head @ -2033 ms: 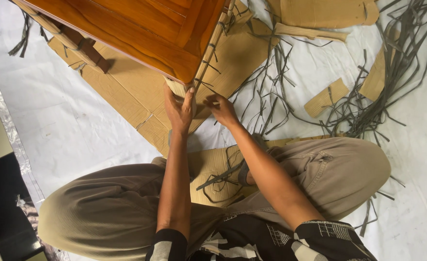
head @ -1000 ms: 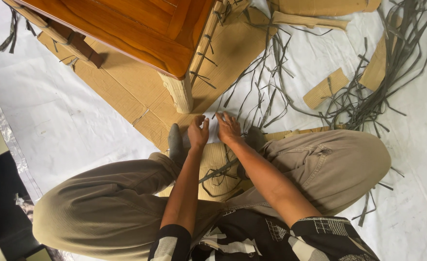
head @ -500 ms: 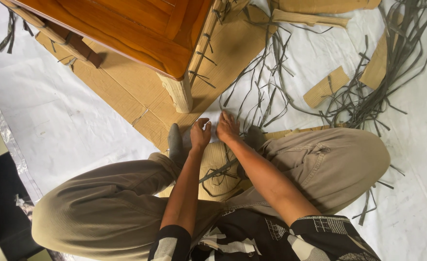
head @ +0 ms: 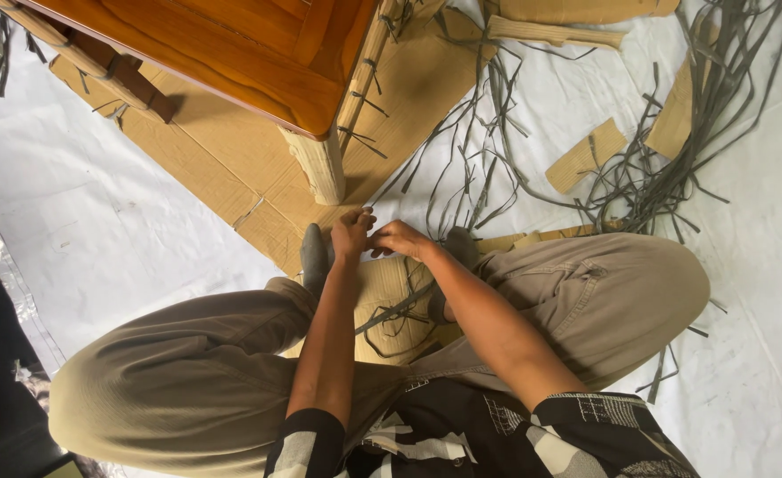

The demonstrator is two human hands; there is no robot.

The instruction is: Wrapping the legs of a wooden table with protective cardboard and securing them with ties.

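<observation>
Met fingertip to fingertip low over the floor: left hand (head: 351,235) and right hand (head: 400,239), fingers curled, thumbs in. Seemed to pinch something thin between them, yet could not tell whether a strip was truly gripped or either hand merely closed on air.

Hovered just in front of the wrapped leg (head: 318,166) of the table (head: 232,53), near it but apart. Stood upright on the cardboard (head: 223,168), that leg, bound in corrugated board with grey ties up its side.

Lay scattered just beyond the right hand: loose grey strips (head: 462,190), thickening into a tangle toward the far right edge of the floor. Lay there too, among them, small cardboard scraps (head: 584,156). Looped between the knees, one more strip (head: 404,308). Rested beside the left hand, a grey sock (head: 313,257). Spread beneath everything, a white sheet (head: 99,221).

Judged best handled so: one strip only, pinched close to its end with both thumbs, kept flat and untwisted, drawn free of the tangle before any pull.
</observation>
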